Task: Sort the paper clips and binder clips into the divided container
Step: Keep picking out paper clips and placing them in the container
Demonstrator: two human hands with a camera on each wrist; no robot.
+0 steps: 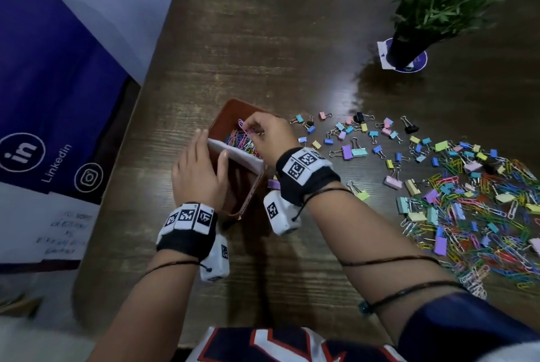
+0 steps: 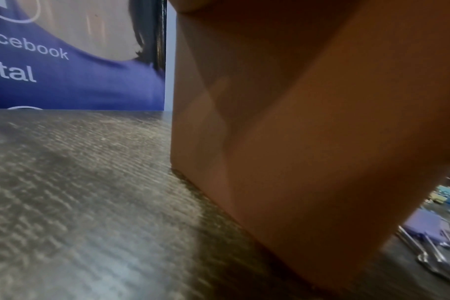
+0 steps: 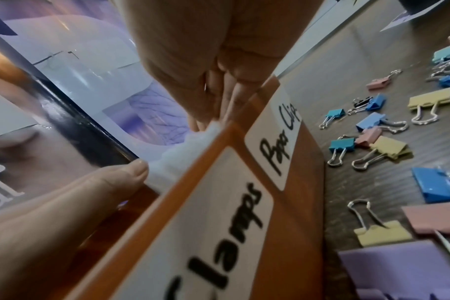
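Brown container [image 1: 233, 102] sits on table [image 1: 292, 40], left of the mixed pile [image 1: 482, 209]. Head view: right hand [image 1: 270, 130] pinches a pink paper clip [image 1: 241, 125] over the far compartment [image 1: 224, 122]; left hand [image 1: 198, 168] clamps its side w/ thumb [image 1: 223, 155] inside. Clip: light, springy wire, slick; grip at a loop end. Long axis appears approx. upright, though small in frame. Left wrist: container side only, no hand visible. Right wrist: fingers [image 3: 219, 81] bunched above "Paper Clip" label [image 3: 278, 140]; binder clips [image 3: 383, 148] lie on table.

Brown divided container [image 1: 226, 109], paper clips [image 1: 240, 140] in far compartment, binder clips [image 1: 352, 151] scattered beside
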